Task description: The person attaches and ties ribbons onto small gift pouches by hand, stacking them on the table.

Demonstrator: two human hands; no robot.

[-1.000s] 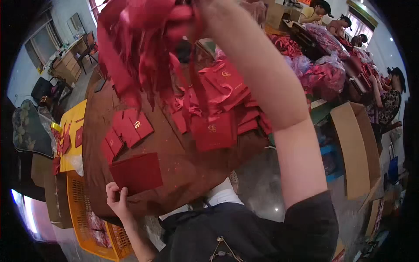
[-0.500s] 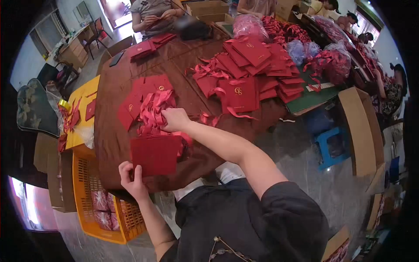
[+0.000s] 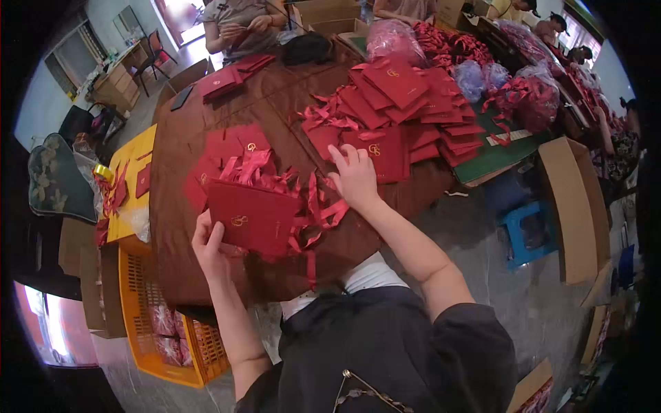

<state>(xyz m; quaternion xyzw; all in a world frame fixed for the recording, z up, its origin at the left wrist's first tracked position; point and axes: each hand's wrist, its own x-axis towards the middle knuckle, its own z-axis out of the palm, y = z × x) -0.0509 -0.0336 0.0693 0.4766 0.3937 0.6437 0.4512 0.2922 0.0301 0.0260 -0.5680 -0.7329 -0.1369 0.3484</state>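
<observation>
My left hand [image 3: 212, 241] grips the left edge of a flat red gift bag [image 3: 255, 217] with a gold emblem, its thumb on the front. Red ribbons [image 3: 317, 210] trail from the bag's right side. Behind it, more red bags [image 3: 196, 179] lie with a tangle of loose ribbon [image 3: 251, 165] on top. My right hand [image 3: 357, 177] is over the near edge of a large heap of red bags [image 3: 399, 86], its fingers apart and nothing visible in them. Whether its fingertips touch the top bag, I cannot tell.
A brown cloth [image 3: 172, 255] covers the table. An orange crate [image 3: 172, 372] with wrapped packs stands at lower left. To the right are a blue stool [image 3: 527, 237] and a cardboard box [image 3: 568, 206]. Across the table sits a person [image 3: 241, 20] with both hands raised.
My right hand has left the ribbon tangle and moved right to the heap. The bag in my left hand has risen and turned, now showing its gold emblem, with ribbons trailing.
</observation>
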